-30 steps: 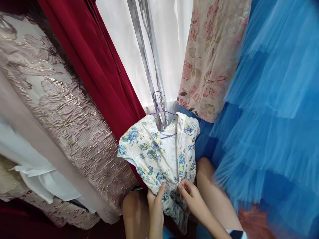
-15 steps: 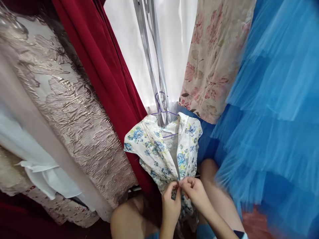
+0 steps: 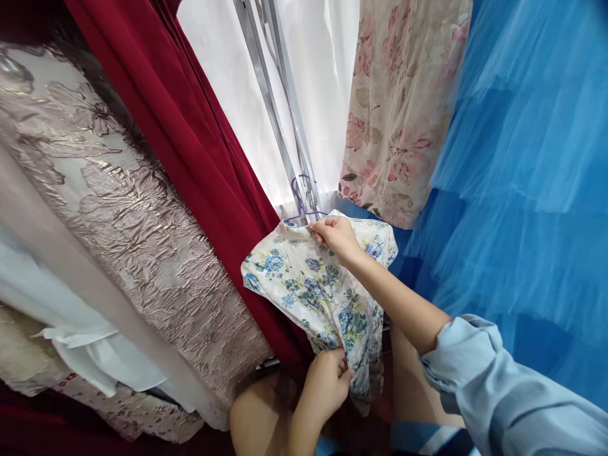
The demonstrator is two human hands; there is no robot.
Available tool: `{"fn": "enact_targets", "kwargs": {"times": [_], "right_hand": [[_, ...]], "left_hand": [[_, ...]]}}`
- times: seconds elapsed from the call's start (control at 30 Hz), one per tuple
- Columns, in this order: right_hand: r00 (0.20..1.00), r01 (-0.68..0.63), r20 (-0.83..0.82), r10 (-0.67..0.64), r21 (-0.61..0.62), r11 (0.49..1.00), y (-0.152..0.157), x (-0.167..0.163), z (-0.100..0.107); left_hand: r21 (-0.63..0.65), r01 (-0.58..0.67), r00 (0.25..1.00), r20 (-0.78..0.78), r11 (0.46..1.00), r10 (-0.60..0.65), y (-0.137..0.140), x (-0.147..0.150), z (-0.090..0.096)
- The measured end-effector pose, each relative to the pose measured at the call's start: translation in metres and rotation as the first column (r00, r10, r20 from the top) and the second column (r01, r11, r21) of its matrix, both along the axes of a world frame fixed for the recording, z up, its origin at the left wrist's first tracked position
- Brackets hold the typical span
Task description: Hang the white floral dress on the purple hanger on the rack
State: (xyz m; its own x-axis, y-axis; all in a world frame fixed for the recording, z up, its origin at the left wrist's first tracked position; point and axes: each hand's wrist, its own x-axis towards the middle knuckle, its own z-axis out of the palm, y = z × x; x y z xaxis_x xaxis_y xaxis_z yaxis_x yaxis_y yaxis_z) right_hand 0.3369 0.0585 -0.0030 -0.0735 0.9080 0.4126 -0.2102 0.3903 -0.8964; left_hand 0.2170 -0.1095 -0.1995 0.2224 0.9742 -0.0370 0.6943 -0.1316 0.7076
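A white sleeveless dress (image 3: 311, 278) with blue flowers and green leaves hangs on a thin purple hanger (image 3: 297, 190). Its middle opening is closed from bottom to neckline. At the neckline, my right hand (image 3: 335, 235) pinches the top of the zipper; its fingers hide the zip pull itself. Lower down, my left hand (image 3: 327, 383) grips the dress fabric beside the same seam, fingers closed and thumb pressed against it.
Grey metal rails (image 3: 270, 82) rise behind the hanger before a white cloth (image 3: 209, 38). To the left hang a dark red drape (image 3: 175, 126) and a pinkish brocade garment (image 3: 133, 196). On the right are a beige floral garment (image 3: 394, 126) and a blue tulle skirt (image 3: 513, 177).
My right hand has moved up from beside the left hand to the neckline, and the dress's gaping opening is now closed. My left hand stays low on the fabric.
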Motion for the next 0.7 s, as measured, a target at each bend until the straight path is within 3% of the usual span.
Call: {"fn": "enact_targets", "kwargs": {"times": [0.1,0.17,0.2,0.27,0.33,0.4,0.47,0.53,0.63,0.7], "right_hand": [[0.999,-0.013,0.05,0.013,0.004,1.0,-0.009,0.005,-0.004],[0.996,-0.02,0.087,0.019,0.012,1.0,-0.016,0.011,-0.012],[0.994,-0.026,0.105,0.023,0.024,0.999,-0.019,0.013,-0.015],[0.991,-0.039,0.127,0.032,0.054,0.998,-0.023,0.018,-0.019],[0.989,-0.05,0.142,0.039,0.075,0.996,-0.025,0.022,-0.019],[0.985,-0.057,0.166,0.043,0.083,0.995,-0.024,0.024,-0.018],[0.98,-0.068,0.191,0.049,0.094,0.993,-0.02,0.023,-0.02],[0.981,-0.031,0.192,0.005,0.133,0.991,-0.014,0.019,-0.029],[0.962,0.087,0.241,-0.127,0.169,0.982,-0.009,0.011,-0.059],[0.926,0.125,0.34,-0.166,0.139,0.982,-0.012,0.011,-0.084]], "left_hand": [[0.029,-0.013,0.992,0.125,0.999,0.009,0.015,-0.002,0.021],[0.167,-0.147,0.964,0.245,0.975,0.104,0.03,-0.005,0.057],[0.276,-0.253,0.939,0.299,0.927,0.167,0.04,-0.006,0.08],[0.473,-0.344,0.912,0.375,0.811,0.168,0.061,-0.01,0.129],[0.615,-0.28,0.947,0.301,0.737,0.109,0.083,-0.012,0.172],[0.682,-0.123,0.991,0.117,0.721,0.058,0.101,-0.011,0.199],[0.723,-0.042,0.997,-0.018,0.69,0.08,0.112,-0.006,0.21],[0.768,-0.089,0.989,-0.007,0.635,0.147,0.116,0.001,0.214],[0.772,-0.305,0.952,0.235,0.558,0.196,0.119,-0.002,0.22],[0.724,-0.455,0.888,0.41,0.518,0.206,0.123,-0.023,0.227]]}}
